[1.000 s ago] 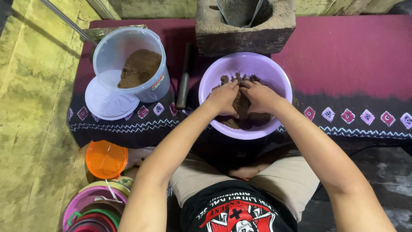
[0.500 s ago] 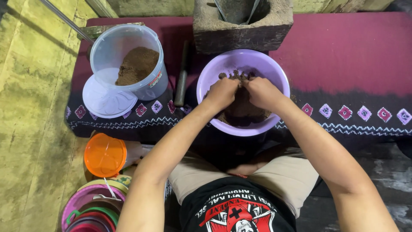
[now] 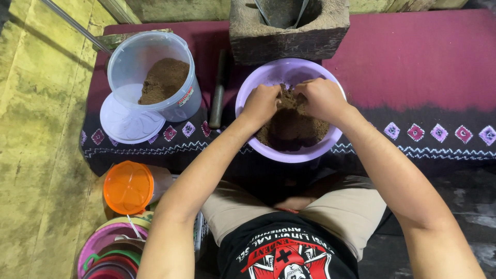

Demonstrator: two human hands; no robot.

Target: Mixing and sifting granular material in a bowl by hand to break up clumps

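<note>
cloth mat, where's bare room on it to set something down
Free: the cloth mat right of the purple bowl and stone mortar. Crowded: left of the bowl, where a dark pestle, clear tub and white lid sit.

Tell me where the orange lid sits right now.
In the head view, the orange lid sits low on the left, beside the person's left forearm, below the white lid and above the stacked coloured bowls.
</note>
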